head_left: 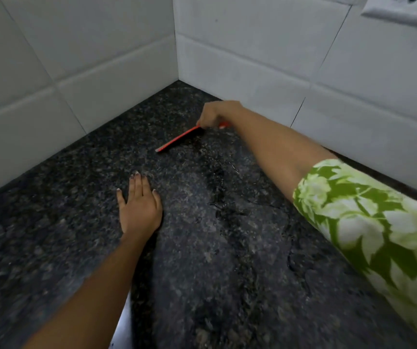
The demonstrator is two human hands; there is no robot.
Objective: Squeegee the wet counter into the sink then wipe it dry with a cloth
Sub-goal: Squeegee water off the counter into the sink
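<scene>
A dark speckled granite counter [227, 260] runs into a tiled corner. Thin streaks and puddles of water [223, 207] lie along its middle and right side. My right hand [215, 114] reaches far toward the corner and grips the handle of a red squeegee [177, 139], whose blade lies on the counter, angled down to the left. The handle is mostly hidden in my fist. My left hand [139, 205] rests flat on the counter with fingers straight, well short of the squeegee. No cloth is in view.
White tiled walls [101, 79] close the counter on the left and at the back. A white socket plate [403, 11] sits on the wall at top right. A sliver of shiny metal edge [124, 321] shows by my left forearm at the bottom.
</scene>
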